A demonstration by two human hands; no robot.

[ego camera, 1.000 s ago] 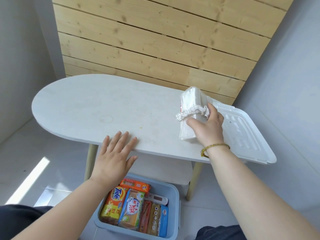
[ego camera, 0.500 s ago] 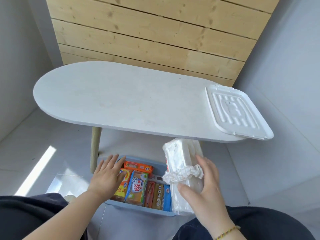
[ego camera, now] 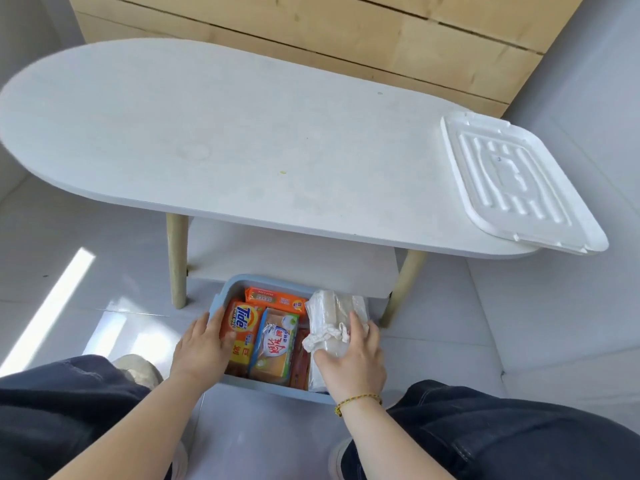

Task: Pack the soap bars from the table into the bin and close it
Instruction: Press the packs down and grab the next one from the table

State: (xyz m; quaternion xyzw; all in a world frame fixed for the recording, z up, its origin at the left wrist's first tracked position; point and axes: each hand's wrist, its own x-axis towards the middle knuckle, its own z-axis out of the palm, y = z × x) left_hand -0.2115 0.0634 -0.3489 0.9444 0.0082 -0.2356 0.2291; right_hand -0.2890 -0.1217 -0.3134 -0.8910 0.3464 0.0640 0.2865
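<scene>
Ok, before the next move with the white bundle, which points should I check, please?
1. White bundle inside the bin: ok, at its right end, right hand grips it.
2. Bundle below the rim: cannot tell.
3. Left hand steadying: ok, rests on the Tide bar.
4. Table free of soap bars: ok, none shows.
5. Lid on bin: not ok, lies on the table.

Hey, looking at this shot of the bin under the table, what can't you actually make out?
All in the head view:
1. The bin's right wall: hidden by the white bundle and the right hand gripping it.
2. The red pack beside the bundle: mostly covered, label unreadable.
3. Whether the left hand presses the Tide pack or only rests on it.
4. The bin's floor: covered by packs.
</scene>
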